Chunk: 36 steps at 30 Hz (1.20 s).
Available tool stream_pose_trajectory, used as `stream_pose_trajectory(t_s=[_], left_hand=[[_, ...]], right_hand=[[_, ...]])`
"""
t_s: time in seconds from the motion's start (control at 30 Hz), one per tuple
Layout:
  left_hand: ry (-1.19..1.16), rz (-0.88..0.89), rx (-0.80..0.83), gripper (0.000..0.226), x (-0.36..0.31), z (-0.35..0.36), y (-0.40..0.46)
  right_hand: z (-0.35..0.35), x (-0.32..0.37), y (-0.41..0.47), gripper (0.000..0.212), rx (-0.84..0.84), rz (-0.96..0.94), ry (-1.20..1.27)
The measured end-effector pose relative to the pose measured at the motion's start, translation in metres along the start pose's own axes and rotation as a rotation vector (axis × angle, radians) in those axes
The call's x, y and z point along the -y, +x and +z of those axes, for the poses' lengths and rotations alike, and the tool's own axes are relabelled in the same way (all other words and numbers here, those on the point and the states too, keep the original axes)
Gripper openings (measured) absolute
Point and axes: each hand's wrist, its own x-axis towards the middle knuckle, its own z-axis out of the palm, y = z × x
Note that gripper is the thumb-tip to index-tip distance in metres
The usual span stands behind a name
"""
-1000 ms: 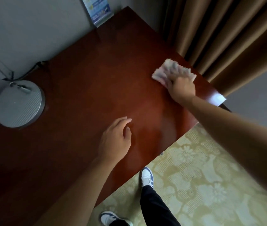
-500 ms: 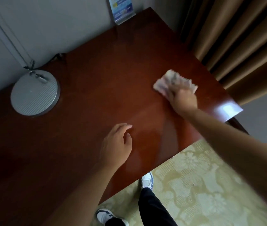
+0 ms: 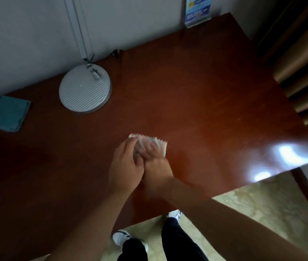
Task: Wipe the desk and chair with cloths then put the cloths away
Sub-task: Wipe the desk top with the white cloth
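Two hands meet near the middle of the dark red wooden table (image 3: 196, 76), both on a small white cloth (image 3: 150, 143) with a zigzag edge. The right hand (image 3: 158, 167) lies on top of the cloth with its fingers spread flat, pressing it to the wood; they are blurred. The left hand (image 3: 126, 164) is tight against it on the left, fingertips touching the cloth's near-left corner, though whether they pinch it or only rest there I cannot tell.

Further left, close to the wall (image 3: 27, 34), a folded teal cloth (image 3: 7, 113) lies flat on the table, well apart from the hands. Between it and the middle stands a round ribbed silver lamp base (image 3: 84, 90), its thin stem rising along the wall and a dark cord (image 3: 114, 53) trailing behind it. A blue and white card (image 3: 197, 11) stands at the far edge. Brown curtains (image 3: 303, 59) hang by the table's right side, and bright light glares off its near right corner. Below the table edge is pale patterned carpet (image 3: 247, 206), with dark trouser legs (image 3: 179, 240) and white shoes (image 3: 122, 238).
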Motion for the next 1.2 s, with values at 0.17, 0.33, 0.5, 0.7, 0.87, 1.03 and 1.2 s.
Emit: stream_pose_trajectory(t_s=[0.17, 0.33, 0.5, 0.7, 0.87, 1.03, 1.2], left_hand=[[0.019, -0.079, -0.034, 0.045, 0.044, -0.024, -0.013], [0.016, -0.154, -0.02, 0.04, 0.081, -0.043, -0.028], [-0.013, -0.201, -0.061, 0.038, 0.112, -0.056, -0.022], [-0.033, -0.169, -0.062, 0.033, 0.13, -0.072, 0.0], [-0.078, -0.1, 0.071, 0.031, 0.122, -0.06, 0.005], [-0.004, -0.015, 0.2, 0.022, 0.099, -0.031, -0.003], [0.098, 0.21, 0.225, 0.019, 0.049, 0.002, -0.02]], right_hand=[[-0.009, 0.0, 0.03, 0.059, -0.043, -0.028, 0.052], [-0.066, -0.066, 0.134, 0.051, -0.143, 0.375, -0.012], [-0.05, -0.017, 0.161, 0.049, -0.169, 0.35, -0.068], [0.022, 0.121, 0.088, 0.059, -0.018, -0.009, -0.064], [0.056, 0.151, 0.016, 0.042, -0.104, -0.056, -0.008], [0.064, 0.118, -0.026, 0.039, -0.219, 0.016, 0.01], [0.048, 0.056, -0.077, 0.04, -0.434, 0.17, 0.022]])
